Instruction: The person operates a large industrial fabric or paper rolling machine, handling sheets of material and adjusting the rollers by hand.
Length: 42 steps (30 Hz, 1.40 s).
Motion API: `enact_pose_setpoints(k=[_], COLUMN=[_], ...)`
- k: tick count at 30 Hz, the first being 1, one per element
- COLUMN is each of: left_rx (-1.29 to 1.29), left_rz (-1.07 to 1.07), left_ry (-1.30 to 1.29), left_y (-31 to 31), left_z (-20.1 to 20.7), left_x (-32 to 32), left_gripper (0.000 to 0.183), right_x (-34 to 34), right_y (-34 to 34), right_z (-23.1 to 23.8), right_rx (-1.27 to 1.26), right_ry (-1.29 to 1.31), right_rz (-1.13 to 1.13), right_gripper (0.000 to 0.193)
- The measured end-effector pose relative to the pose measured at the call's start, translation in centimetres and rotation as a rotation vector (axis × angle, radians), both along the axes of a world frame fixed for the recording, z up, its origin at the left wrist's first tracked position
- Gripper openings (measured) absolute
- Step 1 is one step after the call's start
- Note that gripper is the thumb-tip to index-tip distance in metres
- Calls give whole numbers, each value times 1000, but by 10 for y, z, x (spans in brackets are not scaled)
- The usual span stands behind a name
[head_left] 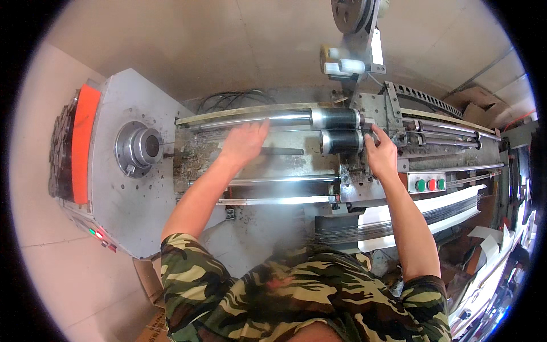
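Over the machine bed, my left hand (246,140) is closed at a thin rod (290,131), just in front of the shiny rear rail (285,118); its fingertips are partly hidden. A dark flat bar (285,151) lies beside that hand. My right hand (382,153) has thumb and fingers bent around the right end of the black rollers; what sits between them is too small to make out. One black roller with a silver collar (337,119) is on the rear rail. A second black roller (345,142) sits just in front of it.
A grey machine housing (108,171) with a round metal chuck (147,147) stands at the left. Green and red push buttons (431,184) are on a panel near my right forearm. Metal rails (279,200) cross the front, beside a white-edged black sheet (421,219).
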<state>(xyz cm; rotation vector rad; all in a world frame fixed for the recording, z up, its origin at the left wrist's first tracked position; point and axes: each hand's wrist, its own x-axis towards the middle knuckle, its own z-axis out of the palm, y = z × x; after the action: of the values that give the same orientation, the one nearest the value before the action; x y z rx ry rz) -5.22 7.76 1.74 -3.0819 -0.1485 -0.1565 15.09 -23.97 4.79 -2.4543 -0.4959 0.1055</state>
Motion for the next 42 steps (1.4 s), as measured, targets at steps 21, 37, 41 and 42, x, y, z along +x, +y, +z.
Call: enact_pose_setpoints(k=[21, 37, 41, 42], left_rx=[42, 19, -24, -27], left_rz=[3, 14, 19, 20], left_ry=[34, -40, -41, -38], left_y=[5, 4, 3, 2], left_z=[-3, -10, -8, -8], left_x=[-10, -13, -12, -12], left_gripper=[60, 67, 65, 65], right_x=[-1, -2, 0, -1], right_y=[-6, -3, -4, -4], right_z=[-2, 2, 1, 2], right_rx=[-20, -46, -51, -46], right_ry=[-39, -36, -26, -28], right_rz=[27, 12, 22, 20], right_gripper=[41, 41, 41, 41])
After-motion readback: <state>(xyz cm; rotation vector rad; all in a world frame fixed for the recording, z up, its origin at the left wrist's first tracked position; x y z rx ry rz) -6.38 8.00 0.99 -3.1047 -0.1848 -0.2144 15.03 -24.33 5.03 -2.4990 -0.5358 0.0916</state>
